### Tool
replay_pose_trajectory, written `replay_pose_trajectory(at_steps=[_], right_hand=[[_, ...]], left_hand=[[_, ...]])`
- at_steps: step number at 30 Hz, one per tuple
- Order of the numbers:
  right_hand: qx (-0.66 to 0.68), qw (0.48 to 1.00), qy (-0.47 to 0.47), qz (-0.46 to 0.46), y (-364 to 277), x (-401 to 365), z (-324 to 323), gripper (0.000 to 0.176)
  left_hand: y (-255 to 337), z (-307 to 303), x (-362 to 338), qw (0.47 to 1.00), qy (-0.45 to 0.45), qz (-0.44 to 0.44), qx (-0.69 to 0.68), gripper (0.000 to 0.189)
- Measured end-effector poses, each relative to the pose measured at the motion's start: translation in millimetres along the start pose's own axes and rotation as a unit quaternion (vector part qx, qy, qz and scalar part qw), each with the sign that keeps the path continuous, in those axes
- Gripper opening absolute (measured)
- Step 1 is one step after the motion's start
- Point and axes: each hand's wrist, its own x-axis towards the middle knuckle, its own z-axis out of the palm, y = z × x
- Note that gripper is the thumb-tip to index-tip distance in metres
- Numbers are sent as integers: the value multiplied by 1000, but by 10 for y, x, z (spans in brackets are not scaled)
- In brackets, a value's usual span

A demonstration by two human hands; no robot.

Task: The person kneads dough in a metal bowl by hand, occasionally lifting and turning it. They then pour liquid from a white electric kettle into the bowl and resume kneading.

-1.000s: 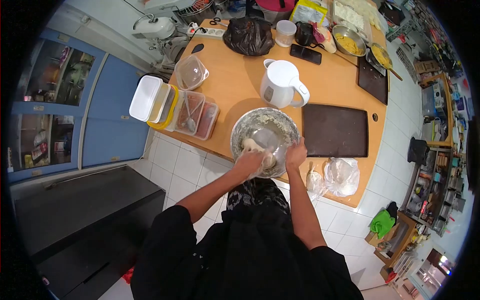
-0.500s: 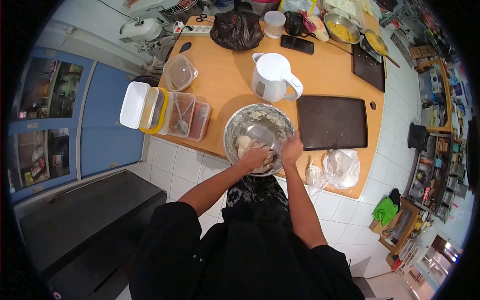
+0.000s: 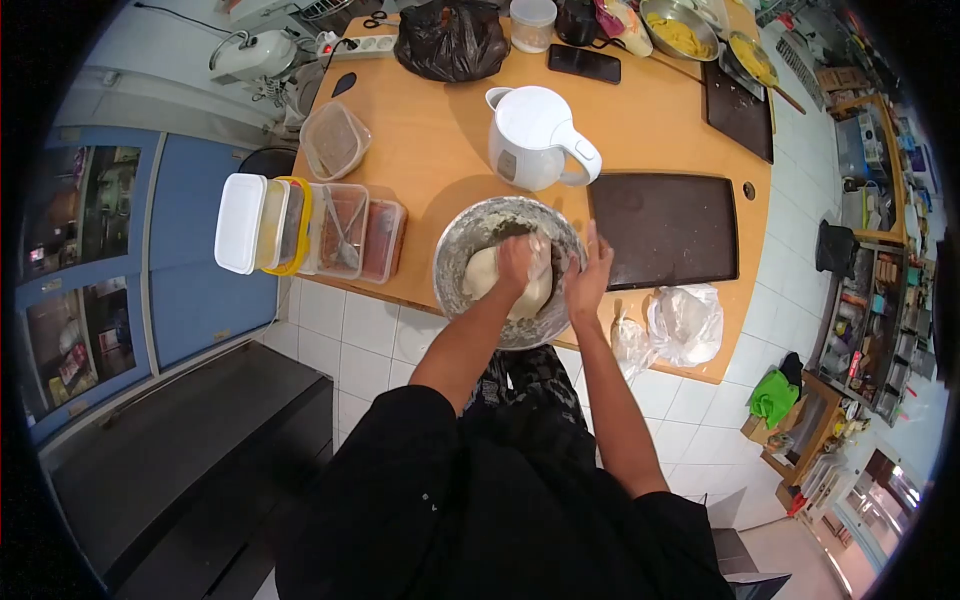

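Dough (image 3: pixel 483 274) lay in my metal bowl (image 3: pixel 453 245) under my left hand (image 3: pixel 516 262), its grip impossible to tell; my right hand (image 3: pixel 589 276) stood at the rim, fingers extended.

Dough (image 3: pixel 532 292) partly hidden by left hand (image 3: pixel 517 260), black bag (image 3: pixel 452 42) cut off at top

Left arm (image 3: pixel 468 335) reached forward and inward from the near side of the bowl (image 3: pixel 453 262); left hand (image 3: pixel 518 262) was down inside it, back of the hand up, fingers blurred, exact curl unclear. Right arm (image 3: pixel 622 425) stretched forward, nearly straight, to the bowl's right. Right hand (image 3: pixel 590 278) was at its right rim, fingers extended away from the body, thumb spread toward the bowl.
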Motion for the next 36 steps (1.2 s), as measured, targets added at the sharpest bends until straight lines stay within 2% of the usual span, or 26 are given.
replay_pose_trajectory(at_steps=[2, 4, 6, 7, 9, 10, 11, 14, 15, 18, 19, 22, 24, 25, 27, 28, 30, 31, 33, 35, 36], right_hand=[[19, 999, 27, -29, -39, 103, 2, 58], [0, 997, -58, 48, 49, 114, 42, 40], [-61, 985, -132, 95, 98, 112, 68, 29], [-71, 986, -118, 92, 74, 116, 77, 26], [-91, 988, -92, 86, 34, 100, 74, 20], [-98, 987, -94, 89, 41, 90, 81, 20], [-105, 986, -97, 91, 57, 89, 93, 21], [-129, 983, -88, 97, 50, 59, 102, 22], [-137, 982, -80, 99, 42, 59, 110, 22], [-147, 980, -88, 102, 48, 57, 122, 22], [-149, 979, -94, 104, 36, 58, 122, 22], [-147, 977, -107, 113, 19, 71, 113, 25], [-133, 977, -113, 124, 40, 49, 98, 29], [-63, 989, -83, 102, 27, 47, 74, 33], [76, 995, -26, 53, 9, 20, 12, 39], [88, 995, 10, 49, 62, 32, 39, 41], [108, 990, 80, 43, 242, -35, 113, 45], [104, 990, 81, 41, 326, -146, 128, 44], [99, 991, 88, 31, 447, -332, 169, 41], [78, 988, 18, 128, 485, -575, 259, 34], [67, 982, -21, 177, 474, -707, 273, 32]], left_hand=[[199, -290, -9, 986, 97, -113, -76, 21], [-12, -12, 70, 956, 211, -99, -178, 23], [-60, -166, 113, 918, 21, -232, -321, 26], [-186, 53, 125, 843, 46, -246, -477, 30], [-298, 374, 132, 802, 46, -125, -582, 28], [-87, -2, -30, 929, 49, -20, -367, 28], [147, -417, -201, 984, 103, 70, -126, 31], [214, -768, -489, 985, 24, 153, -80, 37], [227, -818, -613, 987, -21, 156, -22, 47], [187, -914, -833, 978, -117, 158, 70, 53], [171, -977, -874, 974, -152, 157, 65, 58], [186, -1317, -1009, 953, -209, 166, 141, 55], [-190, -961, -889, 945, -205, 236, 98, 55], [-324, -835, -802, 938, -201, 271, 76, 55], [-274, -1000, -774, 947, -210, 238, 47, 55], [-248, -1083, -727, 951, -212, 222, 34, 54], [-370, -876, -614, 960, -172, 220, -32, 47], [-449, -716, -578, 962, -153, 215, -66, 45], [-571, -494, -377, 968, -167, 187, -19, 45], [-464, -704, -273, 962, -204, 183, 16, 53], [-526, -636, -285, 956, -195, 218, 0, 55]])
